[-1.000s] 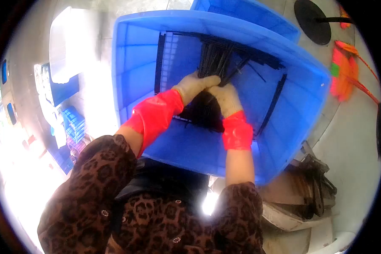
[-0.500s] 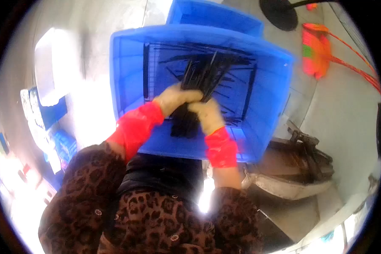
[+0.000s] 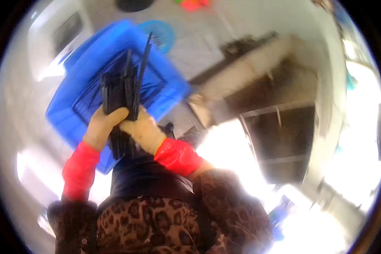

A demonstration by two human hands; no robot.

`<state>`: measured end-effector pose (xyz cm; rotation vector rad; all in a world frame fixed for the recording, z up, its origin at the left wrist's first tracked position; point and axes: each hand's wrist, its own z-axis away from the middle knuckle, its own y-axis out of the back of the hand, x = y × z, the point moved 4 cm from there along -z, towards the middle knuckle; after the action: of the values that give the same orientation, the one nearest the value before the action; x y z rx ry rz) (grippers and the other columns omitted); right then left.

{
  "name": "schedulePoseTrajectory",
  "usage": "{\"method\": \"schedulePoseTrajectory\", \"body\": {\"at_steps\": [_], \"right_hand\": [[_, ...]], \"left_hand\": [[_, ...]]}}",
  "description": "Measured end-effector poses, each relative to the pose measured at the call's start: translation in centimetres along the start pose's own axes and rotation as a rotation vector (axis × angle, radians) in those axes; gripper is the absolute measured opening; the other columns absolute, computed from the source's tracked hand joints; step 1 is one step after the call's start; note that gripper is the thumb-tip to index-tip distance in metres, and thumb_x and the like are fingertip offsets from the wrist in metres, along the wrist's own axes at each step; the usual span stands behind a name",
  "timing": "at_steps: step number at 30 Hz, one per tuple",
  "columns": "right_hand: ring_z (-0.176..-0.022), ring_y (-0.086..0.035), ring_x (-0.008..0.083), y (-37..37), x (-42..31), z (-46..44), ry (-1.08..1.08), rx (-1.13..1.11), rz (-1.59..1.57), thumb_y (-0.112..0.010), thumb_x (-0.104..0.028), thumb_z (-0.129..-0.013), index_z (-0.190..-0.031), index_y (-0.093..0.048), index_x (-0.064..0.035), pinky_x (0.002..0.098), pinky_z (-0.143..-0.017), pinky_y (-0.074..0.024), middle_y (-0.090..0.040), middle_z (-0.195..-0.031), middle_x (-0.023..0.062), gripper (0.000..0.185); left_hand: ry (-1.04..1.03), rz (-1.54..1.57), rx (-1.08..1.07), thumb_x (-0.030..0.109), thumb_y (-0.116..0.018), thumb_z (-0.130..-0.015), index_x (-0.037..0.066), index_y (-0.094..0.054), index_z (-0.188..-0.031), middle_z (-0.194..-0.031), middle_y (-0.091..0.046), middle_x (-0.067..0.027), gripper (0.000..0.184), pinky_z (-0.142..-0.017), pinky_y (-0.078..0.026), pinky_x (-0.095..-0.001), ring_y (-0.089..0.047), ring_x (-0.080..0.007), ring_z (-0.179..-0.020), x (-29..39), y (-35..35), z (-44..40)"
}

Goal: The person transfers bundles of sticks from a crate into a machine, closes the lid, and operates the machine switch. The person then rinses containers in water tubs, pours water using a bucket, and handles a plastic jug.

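A thick bundle of long black strips (image 3: 116, 91) is held in front of my body, over the near part of a blue plastic crate (image 3: 61, 112). My left hand (image 3: 100, 127), in a cream and red rubber glove, is closed around the bundle's left side. From the right, my right hand (image 3: 144, 132) grips the same bundle, its thumb close to the left thumb. One or two strips stick out farther than the others at the top right. More thin black strips (image 3: 91, 91) lie on the crate's floor, partly hidden by the bundle.
Behind the crate sits a round light-blue basket (image 3: 163, 36). To the right stands a worn, pale-edged trough (image 3: 258, 89) with a brown inside, and a dark panel (image 3: 283, 142) nearer me. A black round base (image 3: 134, 3) and an orange-red item (image 3: 194, 4) appear at the top edge.
My view has swung to the right, so the crate now appears tilted and farther left. Both hands still grip the bundle, now raised nearer my body and over the crate's near edge.
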<state>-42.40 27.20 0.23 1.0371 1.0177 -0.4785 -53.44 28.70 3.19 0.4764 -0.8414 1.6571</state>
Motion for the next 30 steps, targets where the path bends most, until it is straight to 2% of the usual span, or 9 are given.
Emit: {"method": "schedulePoseTrajectory", "body": {"at_steps": [2, 10, 14, 17, 18, 21, 24, 26, 30], "right_hand": [[-0.085, -0.053, 0.0342, 4.0, -1.3, 4.3, -0.578, 0.171, -0.563, -0.056, -0.028, -0.066, -0.107, -0.042, -0.0021, 0.0360, -0.075, -0.0418, -0.054, -0.089, 0.0215, 0.051], [-0.081, -0.050, 0.0131, 13.6, 0.5, 21.7, -0.413, 0.854, -1.180, -0.052, -0.002, -0.071, -0.095, -0.050, 0.0008, 0.0255, -0.069, -0.0421, -0.053, -0.089, 0.0055, 0.025], [-0.085, -0.052, 0.0229, 22.5, 2.4, 26.9, -0.608, 0.650, -0.632, -0.048, 0.003, -0.067, -0.088, -0.056, -0.0035, 0.0311, -0.072, -0.0421, -0.056, -0.086, 0.0120, 0.023], [-0.082, -0.053, 0.0272, 27.7, 5.6, 27.3, -0.103, 0.396, 0.430, -0.048, -0.003, -0.069, -0.089, -0.057, -0.0063, 0.0330, -0.072, -0.0413, -0.058, -0.085, 0.0137, 0.022], [-0.080, -0.054, 0.0270, 29.3, 6.2, 26.6, 0.016, 0.343, 0.550, -0.049, -0.005, -0.069, -0.088, -0.058, -0.0065, 0.0329, -0.071, -0.0411, -0.058, -0.085, 0.0135, 0.021], [-0.077, -0.054, 0.0280, 33.6, 9.0, 24.9, -0.452, 0.328, 0.196, -0.054, -0.022, -0.067, -0.087, -0.058, -0.0036, 0.0323, -0.070, -0.0412, -0.057, -0.085, 0.0175, 0.027], [-0.081, -0.053, 0.0319, 35.0, 16.5, 22.5, -0.598, 0.275, 0.141, -0.054, -0.032, -0.066, -0.091, -0.054, 0.0015, 0.0343, -0.071, -0.0415, -0.054, -0.088, 0.0229, 0.042], [-0.086, -0.052, 0.0339, 34.8, 13.7, 23.6, -0.717, 0.574, 0.576, -0.053, -0.028, -0.066, -0.097, -0.050, 0.0037, 0.0349, -0.077, -0.0406, -0.053, -0.090, 0.0248, 0.044], [-0.090, -0.054, 0.0221, 29.6, 9.8, 28.0, -0.524, 1.054, 0.115, -0.052, -0.022, -0.075, -0.100, -0.054, -0.0063, 0.0260, -0.076, -0.0410, -0.056, -0.096, 0.0123, 0.030]], "left_hand": [[-0.020, -0.131, -0.129, 0.008, -0.056, -0.071, -0.003, -0.049, -0.102, -0.092, -0.055, -0.0078, 0.034, -0.073, -0.042, -0.0261, -0.052, -0.0144, -0.081, 0.3, -4.9, 1.7], [0.142, -0.537, -0.656, 0.016, -0.063, -0.066, -0.001, -0.049, -0.103, -0.088, -0.056, -0.0083, 0.043, -0.071, -0.042, -0.0250, -0.053, -0.0145, -0.078, -5.2, -24.9, 6.5], [0.199, -0.609, -0.739, 0.022, -0.060, -0.069, -0.001, -0.052, -0.099, -0.087, -0.056, -0.0085, 0.039, -0.070, -0.041, -0.0228, -0.052, -0.0132, -0.077, -8.9, -32.0, 3.7], [-0.262, -0.466, -0.909, 0.013, -0.050, -0.077, 0.001, -0.052, -0.103, -0.093, -0.056, -0.0110, 0.028, -0.071, -0.043, -0.0245, -0.053, -0.0145, -0.082, -8.8, -35.4, 3.4], [0.192, -0.286, -0.837, 0.006, -0.044, -0.078, 0.003, -0.046, -0.109, -0.098, -0.054, -0.0113, 0.031, -0.074, -0.042, -0.0226, -0.051, -0.0144, -0.085, -11.8, -36.2, 0.0], [0.346, 0.127, -0.833, 0.009, -0.051, -0.075, 0.002, -0.041, -0.114, -0.102, -0.052, -0.0121, 0.041, -0.077, -0.041, -0.0229, -0.051, -0.0174, -0.089, -15.1, -39.1, -4.5], [-0.102, -0.185, -0.710, 0.027, -0.051, -0.077, 0.005, -0.040, -0.112, -0.115, -0.040, -0.0177, 0.044, -0.089, -0.032, -0.0404, -0.039, -0.0272, -0.106, -15.3, -39.0, -7.1], [0.319, 0.176, -0.368, 0.025, -0.051, -0.077, 0.003, -0.034, -0.116, -0.119, -0.034, -0.0205, 0.047, -0.092, -0.026, -0.0464, -0.029, -0.0322, -0.112, -11.6, -38.0, 1.1], [0.208, -0.113, -0.734, 0.025, -0.050, -0.079, 0.000, -0.042, -0.106, -0.100, -0.049, -0.0148, 0.038, -0.081, -0.042, -0.0363, -0.051, -0.0243, -0.089, -9.5, -30.2, 4.5]]}}
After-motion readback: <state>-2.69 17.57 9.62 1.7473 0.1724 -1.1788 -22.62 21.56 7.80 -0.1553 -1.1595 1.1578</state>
